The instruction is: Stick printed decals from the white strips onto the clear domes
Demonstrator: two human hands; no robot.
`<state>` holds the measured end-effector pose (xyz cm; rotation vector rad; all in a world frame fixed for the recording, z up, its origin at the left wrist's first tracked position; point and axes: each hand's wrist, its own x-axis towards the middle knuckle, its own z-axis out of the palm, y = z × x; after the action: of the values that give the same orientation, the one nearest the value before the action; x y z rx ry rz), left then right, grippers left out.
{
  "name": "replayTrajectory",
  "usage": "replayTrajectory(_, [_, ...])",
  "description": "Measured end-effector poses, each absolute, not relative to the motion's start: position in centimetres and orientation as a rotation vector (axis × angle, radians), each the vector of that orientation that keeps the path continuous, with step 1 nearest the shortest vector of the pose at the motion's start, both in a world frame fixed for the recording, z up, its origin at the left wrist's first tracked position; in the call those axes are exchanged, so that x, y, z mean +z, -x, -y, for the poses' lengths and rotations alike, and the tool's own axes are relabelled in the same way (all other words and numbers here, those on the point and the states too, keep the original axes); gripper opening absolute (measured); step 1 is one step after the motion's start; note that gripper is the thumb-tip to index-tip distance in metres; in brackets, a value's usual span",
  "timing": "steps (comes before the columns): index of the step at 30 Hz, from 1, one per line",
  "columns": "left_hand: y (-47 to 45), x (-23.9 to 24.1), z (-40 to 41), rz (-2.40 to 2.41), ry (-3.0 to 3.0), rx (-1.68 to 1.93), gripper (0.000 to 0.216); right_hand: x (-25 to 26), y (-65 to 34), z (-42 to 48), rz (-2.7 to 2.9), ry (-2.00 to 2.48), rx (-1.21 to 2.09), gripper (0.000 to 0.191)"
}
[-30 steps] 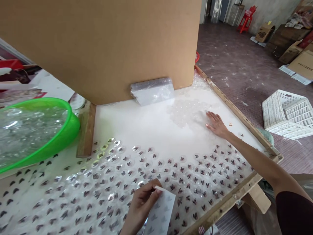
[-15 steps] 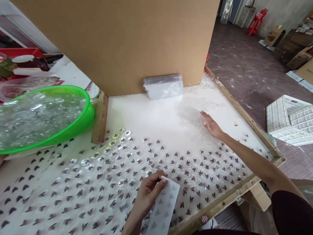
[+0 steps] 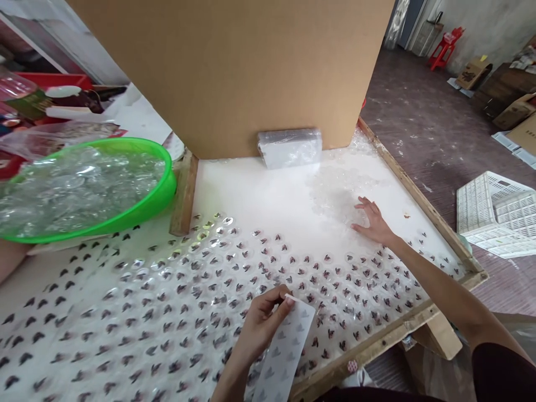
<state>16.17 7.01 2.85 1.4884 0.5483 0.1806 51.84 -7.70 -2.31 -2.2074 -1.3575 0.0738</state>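
Note:
Between thumb and fingers, my left hand (image 3: 268, 318) pinches a white strip of stickers (image 3: 287, 346) with rows of faint leaf-like prints. Farther right, my right hand (image 3: 372, 223) has its fingers spread over a patch of clear plastic discs (image 3: 339, 187) on the white tabletop (image 3: 234, 190); I cannot tell whether the fingertips touch them. Many clear round pieces with small dark leaf-like marks (image 3: 251, 268) cover the near part of the table, around and beyond my left hand.
A green basin (image 3: 170, 187) heaped with clear plastic pieces stands at left. The large cardboard box (image 3: 238, 78) rises at the back, with a plastic-wrapped packet (image 3: 291, 149) against it. A wooden rim (image 3: 419, 187) edges the table. White crates (image 3: 496, 215) sit on the floor. Another person's arm (image 3: 10, 259) shows at far left.
My right hand's fingers have spread and bent, and it stays over the clear discs. My left hand still pinches the strip. The whole view has shifted slightly.

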Motion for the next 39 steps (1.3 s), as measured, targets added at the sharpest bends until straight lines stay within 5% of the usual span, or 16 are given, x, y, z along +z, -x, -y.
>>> replayTrajectory(8, [-16.3, 2.9, -6.6, -0.53, -1.508, 0.181, 0.04, -2.1, -49.5, 8.1, 1.389, 2.253, 0.026, 0.024])
replayTrajectory(28, [-16.3, 2.1, -6.5, -0.525, -1.505, 0.296, 0.038, 0.6, -44.1, 6.4, 1.303, 2.137, 0.096, 0.013])
replayTrajectory(35, [-16.8, 2.7, -5.7, -0.664, -1.532, 0.443, 0.038, 3.6, -32.5, 6.6, 1.048, 1.693, 0.773, 0.027])
replayTrajectory(39, [-16.8, 2.8, -5.4, -0.637, -1.561, 0.482, 0.035, 2.9, -30.2, 6.4, 0.848, 1.679, 0.807, 0.026])
